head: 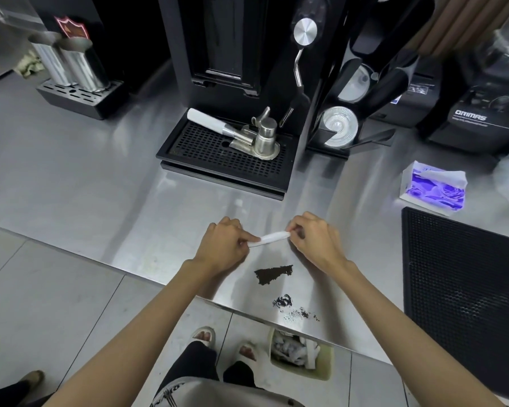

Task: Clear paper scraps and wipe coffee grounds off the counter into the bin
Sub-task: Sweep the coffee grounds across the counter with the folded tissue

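A narrow folded white tissue [272, 238] is stretched just above the steel counter [100, 177] between both hands. My left hand [224, 245] pinches its left end and my right hand [313, 239] pinches its right end. Below the tissue a dark patch of coffee grounds [274, 274] lies on the counter. A smaller clump with scattered specks of grounds [290, 306] sits near the front edge. On the floor under that edge stands a pale bin [325, 368] holding crumpled white paper.
An espresso machine's black drip tray [227, 160] with a white-handled portafilter [235, 133] stands behind the hands. A blue-and-white tissue pack [434, 189] and a black rubber mat [465, 289] lie at right. Grinders stand at back right, steel pitchers [71, 63] at back left.
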Demonstrator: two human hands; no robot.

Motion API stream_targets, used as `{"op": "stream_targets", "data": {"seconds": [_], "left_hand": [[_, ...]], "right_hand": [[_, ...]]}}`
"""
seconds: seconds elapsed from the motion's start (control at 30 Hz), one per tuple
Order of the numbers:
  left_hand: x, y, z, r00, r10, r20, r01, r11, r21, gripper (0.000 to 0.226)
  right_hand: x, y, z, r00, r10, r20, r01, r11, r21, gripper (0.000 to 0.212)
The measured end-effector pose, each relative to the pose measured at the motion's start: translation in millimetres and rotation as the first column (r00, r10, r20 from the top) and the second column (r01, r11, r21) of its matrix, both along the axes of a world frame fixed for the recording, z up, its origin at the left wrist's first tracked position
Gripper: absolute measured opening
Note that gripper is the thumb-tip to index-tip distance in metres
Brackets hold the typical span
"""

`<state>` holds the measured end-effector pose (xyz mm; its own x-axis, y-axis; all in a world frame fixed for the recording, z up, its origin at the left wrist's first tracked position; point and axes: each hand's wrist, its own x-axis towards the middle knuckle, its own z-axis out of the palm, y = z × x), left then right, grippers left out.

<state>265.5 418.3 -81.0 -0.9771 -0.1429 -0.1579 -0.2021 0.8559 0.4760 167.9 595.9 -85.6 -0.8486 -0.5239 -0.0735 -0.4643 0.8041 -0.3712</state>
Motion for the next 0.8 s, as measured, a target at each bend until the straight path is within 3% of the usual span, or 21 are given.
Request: {"op": "stream_targets", "data": {"seconds": [0.43,0.6,0.8], "left_hand": [[51.2,21.9,-8.3,0.998,-0.055,-0.015,0.056,0.998,0.034,0.034],[55.2,-8.6,3.7,0.989,0.134,-0.063,-0.133,0.991,0.022,0.031],[87.1,-58.4,1.0,0.934,0.356,-0.038,-0.356,0.934,0.016,0.028]], "right_hand": [[44.1,33.0,1.4,0.999,0.034,0.022,-0.034,0.999,0.002,0.012],[31.5,-15.9,8.1,0.998,0.053,0.023,-0.05,0.995,-0.089,0.013],[47.9,-83.4,-1.6,0.98,0.196,0.026,-0.193,0.977,-0.091,0.016]]}}
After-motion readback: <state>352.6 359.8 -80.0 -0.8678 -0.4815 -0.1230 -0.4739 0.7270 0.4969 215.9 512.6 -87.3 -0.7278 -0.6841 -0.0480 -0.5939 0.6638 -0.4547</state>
